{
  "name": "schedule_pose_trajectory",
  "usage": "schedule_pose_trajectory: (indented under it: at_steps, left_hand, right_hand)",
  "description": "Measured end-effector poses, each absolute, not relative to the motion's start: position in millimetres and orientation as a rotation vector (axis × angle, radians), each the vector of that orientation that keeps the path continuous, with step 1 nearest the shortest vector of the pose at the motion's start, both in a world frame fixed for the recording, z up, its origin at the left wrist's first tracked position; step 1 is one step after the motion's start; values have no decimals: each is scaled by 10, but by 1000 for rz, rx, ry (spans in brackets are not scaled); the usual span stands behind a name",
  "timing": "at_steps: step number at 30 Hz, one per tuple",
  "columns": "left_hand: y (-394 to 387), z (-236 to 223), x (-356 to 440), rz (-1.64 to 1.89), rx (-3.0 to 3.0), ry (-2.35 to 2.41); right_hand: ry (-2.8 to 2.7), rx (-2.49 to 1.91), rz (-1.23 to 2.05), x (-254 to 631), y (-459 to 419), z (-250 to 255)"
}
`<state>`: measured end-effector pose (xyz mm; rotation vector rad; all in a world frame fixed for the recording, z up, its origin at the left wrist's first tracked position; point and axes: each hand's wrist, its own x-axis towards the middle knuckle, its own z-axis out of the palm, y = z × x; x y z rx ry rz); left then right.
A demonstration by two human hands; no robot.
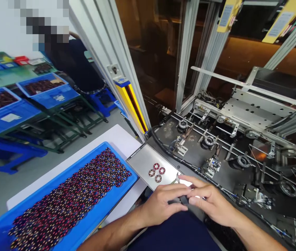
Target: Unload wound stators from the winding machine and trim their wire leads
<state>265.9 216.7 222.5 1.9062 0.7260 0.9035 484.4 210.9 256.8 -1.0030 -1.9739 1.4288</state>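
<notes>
My left hand and my right hand meet just over the near end of a metal tray. The fingers of both are bent together with their tips close. Whatever lies between them is mostly hidden; only a small dark grey piece shows. Right beyond the fingertips are the metal jaws of what looks like a pair of pliers; I cannot tell whether they rest on the tray or are held. Several small ring-shaped wound cores, red and copper-coloured, lie flat on the tray left of my fingers.
To the left, a long blue bin full of such cores stands on a white table. A machine bed with rods and round fixtures fills the right, behind an aluminium post. A person sits near blue crates.
</notes>
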Motion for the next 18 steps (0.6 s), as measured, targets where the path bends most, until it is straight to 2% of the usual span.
schedule_pose_trajectory:
  at_steps: [3, 6, 11, 15, 18]
  left_hand:
    - [2217, 2225, 2678, 845, 1915, 643]
    - [2270, 2129, 2711, 834, 1896, 672]
    - [2348, 1592, 2887, 547, 2130, 939]
    - [2358, 1092, 3130, 285, 2303, 646]
    - [2344, 897, 3268, 145, 2378, 545]
  right_hand:
    - [-2019, -893, 1575, 4869, 2139, 2587]
    - [-2099, -861, 1548, 5017, 2277, 2617]
    - [-2257, -1321, 783, 5732, 3197, 2416]
    - [-2257, -1512, 679, 6217, 3905, 1956]
    - [-2302, -1551, 656, 6313, 4065, 1684]
